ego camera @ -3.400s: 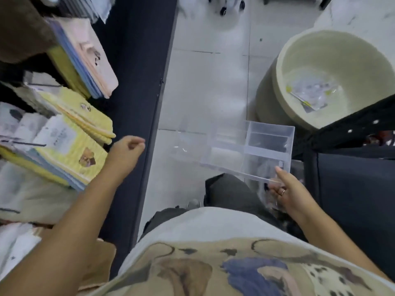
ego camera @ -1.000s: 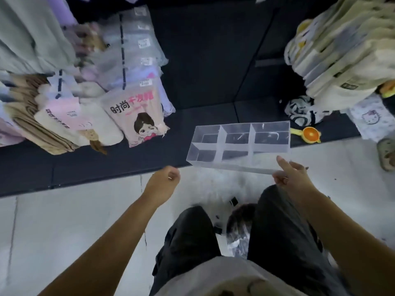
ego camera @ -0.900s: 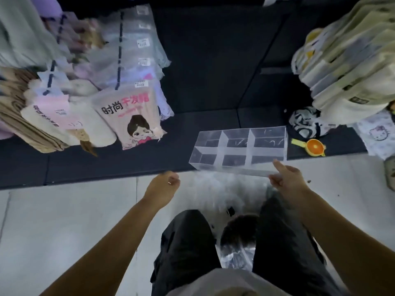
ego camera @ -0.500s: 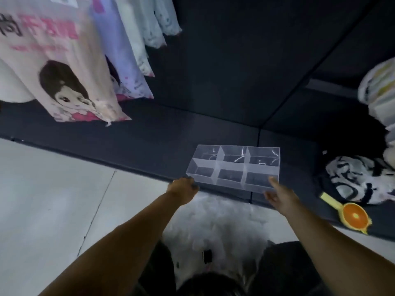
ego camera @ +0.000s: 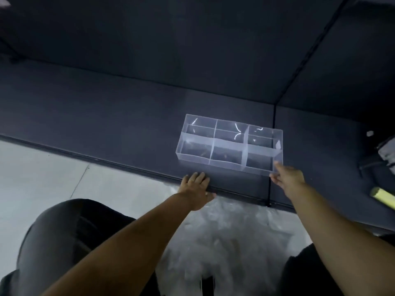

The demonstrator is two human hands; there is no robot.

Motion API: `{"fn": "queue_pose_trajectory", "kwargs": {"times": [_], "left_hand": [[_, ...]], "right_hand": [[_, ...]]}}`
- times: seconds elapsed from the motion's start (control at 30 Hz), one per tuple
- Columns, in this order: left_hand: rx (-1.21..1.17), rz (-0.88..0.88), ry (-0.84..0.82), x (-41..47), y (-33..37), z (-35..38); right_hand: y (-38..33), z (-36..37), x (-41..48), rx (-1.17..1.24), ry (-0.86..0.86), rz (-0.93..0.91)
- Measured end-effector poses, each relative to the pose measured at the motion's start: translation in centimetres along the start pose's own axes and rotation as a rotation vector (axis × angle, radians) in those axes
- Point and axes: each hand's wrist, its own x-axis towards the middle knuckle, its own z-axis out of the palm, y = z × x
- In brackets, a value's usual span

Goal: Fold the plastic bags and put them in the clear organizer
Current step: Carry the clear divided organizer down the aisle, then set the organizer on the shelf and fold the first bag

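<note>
The organizer (ego camera: 229, 144) sits on the dark platform (ego camera: 106, 116), seemingly just being placed. The right hand (ego camera: 287, 179) touches its near right corner, grip unclear, and the left hand (ego camera: 195, 186) lies flat, grip wide. Next, lift one of the near bags (ego camera: 224, 231) to fold.

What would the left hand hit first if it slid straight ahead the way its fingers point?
Probably the near wall of the organizer. The left hand lies flat on the dark platform, fingers aimed at that wall, with only a bare strip of platform between them.
</note>
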Motion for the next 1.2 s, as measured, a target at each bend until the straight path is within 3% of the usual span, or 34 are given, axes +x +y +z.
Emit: {"fn": "queue_pose_trajectory", "kwargs": {"times": [0.1, 0.17, 0.2, 0.27, 0.33, 0.43, 0.57, 0.83, 1.0, 1.2], "left_hand": [[-0.032, -0.040, 0.017, 0.0, 0.6, 2.4], [-0.051, -0.069, 0.008, -0.4, 1.2, 3.1], [-0.047, -0.077, 0.002, -0.6, 1.5, 3.2], [-0.034, -0.084, -0.001, -0.9, 1.9, 3.2], [-0.038, -0.093, -0.010, -0.8, 2.1, 3.0], [-0.035, -0.108, -0.013, -0.8, 2.4, 3.0], [-0.018, -0.105, -0.006, -0.9, 2.5, 3.0], [0.063, -0.039, 0.112, 0.1, 0.4, 5.0], [0.101, 0.012, 0.267, 0.3, -0.5, 7.4], [0.082, 0.042, 0.339, 0.7, -1.3, 9.1]], "right_hand": [[0.8, 0.6, -1.2, -0.435, 0.256, -0.235], [1.7, 1.0, -3.3, -0.651, 0.466, -0.554], [2.3, 1.4, -4.5, -0.728, 0.466, -0.729], [3.1, 2.6, -6.5, -0.958, 0.246, -1.003], [3.6, 3.9, -7.6, -1.192, -0.012, -1.128], [4.4, 4.9, -8.2, -1.357, -0.195, -1.098], [4.1, 5.1, -7.6, -1.486, -0.240, -1.005], [4.7, 7.2, -4.4, -1.607, -0.090, -1.087], [0.0, 8.5, 0.0, -1.546, -0.095, -1.071], [-5.1, 9.3, 4.8, -1.530, -0.067, -1.059]]}}
